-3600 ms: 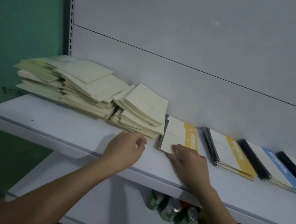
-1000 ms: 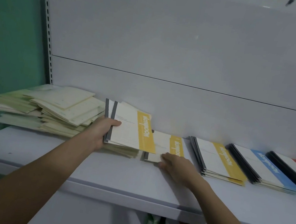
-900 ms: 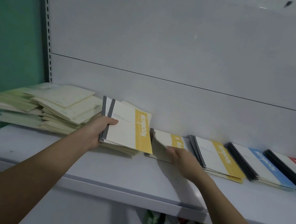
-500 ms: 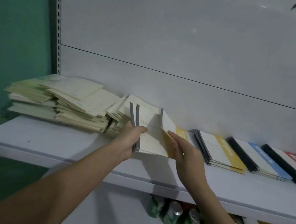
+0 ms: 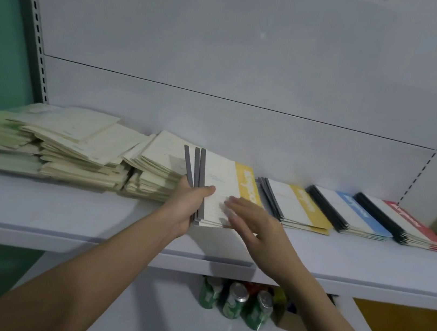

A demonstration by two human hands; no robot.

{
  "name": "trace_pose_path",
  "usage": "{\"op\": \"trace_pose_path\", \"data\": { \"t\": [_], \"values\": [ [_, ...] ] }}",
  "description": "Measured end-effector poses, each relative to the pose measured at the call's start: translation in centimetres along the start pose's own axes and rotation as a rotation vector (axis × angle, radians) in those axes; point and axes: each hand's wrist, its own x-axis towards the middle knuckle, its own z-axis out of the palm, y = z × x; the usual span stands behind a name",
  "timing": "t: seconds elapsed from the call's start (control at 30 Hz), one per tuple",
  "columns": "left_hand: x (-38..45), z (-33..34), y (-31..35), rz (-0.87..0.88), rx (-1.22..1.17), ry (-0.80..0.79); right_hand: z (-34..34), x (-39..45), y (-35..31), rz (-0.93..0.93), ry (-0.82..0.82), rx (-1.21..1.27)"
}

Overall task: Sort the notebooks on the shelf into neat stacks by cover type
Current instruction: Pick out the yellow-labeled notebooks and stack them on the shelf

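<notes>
Yellow-banded notebooks (image 5: 226, 183), left hand (image 5: 187, 203) gripping spines

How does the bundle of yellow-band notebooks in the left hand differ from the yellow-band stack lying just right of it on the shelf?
The held bundle is gripped at its grey spines by the left hand, far end raised; the resting stack lies flat on the shelf, untouched. The held bundle's spines fan apart; the resting stack's edges step back evenly. The right hand lies open on the held bundle only. Both have white covers with yellow bands.
</notes>
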Motion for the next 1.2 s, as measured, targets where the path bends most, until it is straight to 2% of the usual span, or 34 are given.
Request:
{"op": "trace_pose_path", "data": {
  "t": [0.07,0.13,0.2,0.27,0.37,0.53,0.67,0.77,0.83,1.0,1.1,1.2],
  "values": [
    [0.3,0.9,0.0,0.026,-0.002,0.011,-0.8,0.6,1.5,0.116,0.15,0.059],
    [0.7,2.0,-0.2,0.038,-0.006,0.024,-1.8,1.2,3.1,0.284,0.231,0.226],
    [1.1,3.6,-0.6,0.039,-0.007,0.047,-2.7,1.3,4.3,0.459,0.169,0.513],
    [1.6,5.5,-1.4,0.04,0.011,0.066,-3.5,0.7,5.7,0.551,0.141,0.726],
    [2.0,8.4,-3.3,0.028,0.072,0.081,-4.2,-0.7,8.6,0.614,0.244,0.831],
    [1.8,12.9,-6.9,-0.062,-0.003,0.047,-5.4,-2.5,13.4,0.6,0.319,0.623],
    [3.5,15.8,-7.9,0.04,0.061,0.059,-8.0,-1.4,16.7,0.58,0.333,0.565],
    [5.5,17.7,-8.1,0.1,0.229,0.106,-9.3,0.2,18.9,0.581,0.268,0.428],
    [6.7,18.5,-8.3,0.131,0.387,0.156,-9.3,1.2,20.2,0.569,0.16,0.255],
    [8.6,19.0,-10.6,0.17,0.979,0.221,-7.8,2.1,22.6,0.5,0.011,-0.076],
    [8.3,18.8,-12.1,0.326,1.001,0.237,-5.9,1.0,23.5,0.408,0.061,-0.145],
    [8.5,18.4,-12.4,0.371,1.018,0.206,-5.9,0.7,23.9,0.445,0.144,-0.01]
  ]
}}
